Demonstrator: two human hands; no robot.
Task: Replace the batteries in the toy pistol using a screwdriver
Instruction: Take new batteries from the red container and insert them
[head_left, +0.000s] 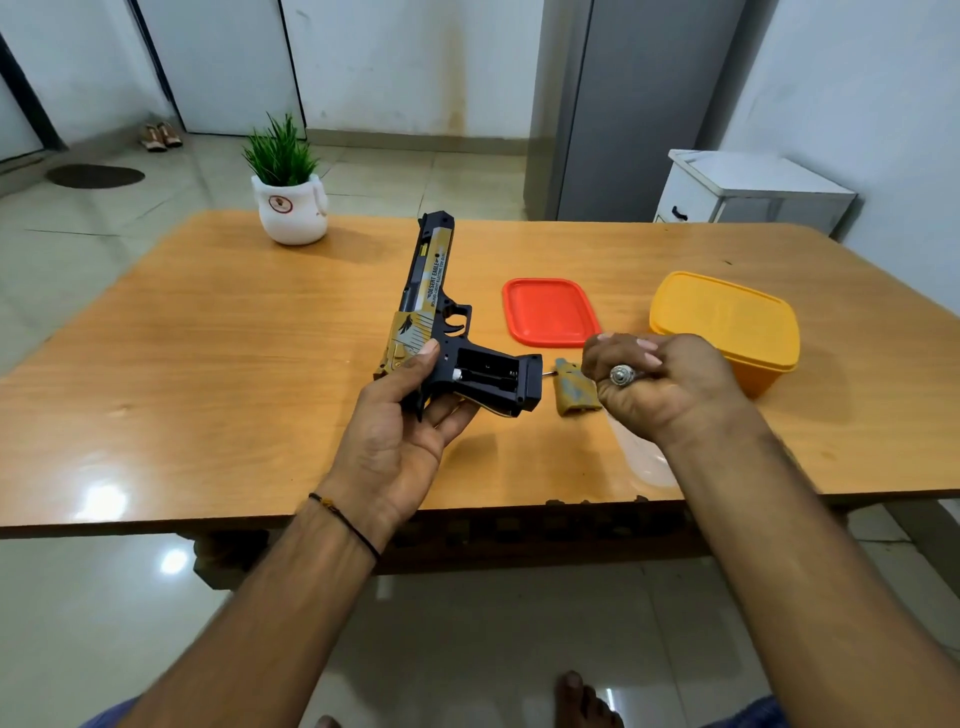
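My left hand grips the black and yellow toy pistol at its rear, above the table, muzzle pointing away from me. The pistol's grip sticks out to the right with its battery compartment uncovered and dark inside. The yellow grip cover lies on the table just right of it, with a thin metal tip showing beside it. My right hand, wearing a ring, hovers over the cover with fingers curled against the thumb. Whatever is inside them is hidden.
An orange lid lies on the wooden table, and a yellow box stands at the right. A translucent plastic thing lies under my right wrist. A white potted plant stands at the far left.
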